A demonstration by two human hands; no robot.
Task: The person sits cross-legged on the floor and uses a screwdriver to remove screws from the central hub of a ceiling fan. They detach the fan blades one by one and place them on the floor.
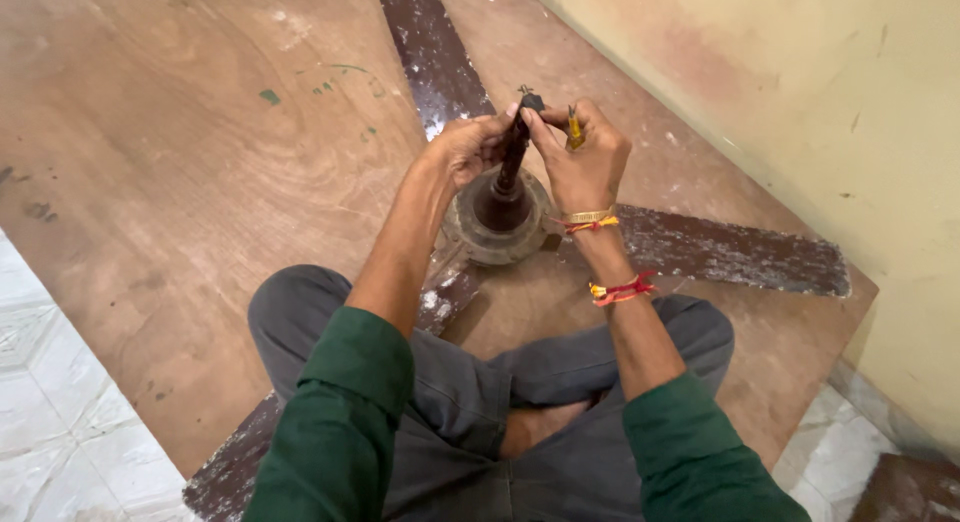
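Observation:
An old ceiling fan lies on a plywood board [200,182], its round motor housing [490,244] in front of my crossed legs. A dark down-rod [512,162] stands up from the hub. My left hand [462,147] grips the top of the rod from the left. My right hand [582,157] pinches the rod's tip and also holds a small yellow-handled tool [574,130] upright in its fingers. Three worn brown blades spread out: one [435,52] far, one [740,252] right, one [230,472] near left under my knee.
A cream wall [800,72] runs close along the right side of the board. White patterned floor tiles [50,412] lie at the left and lower right [840,452]. My knees rest on the board's near part.

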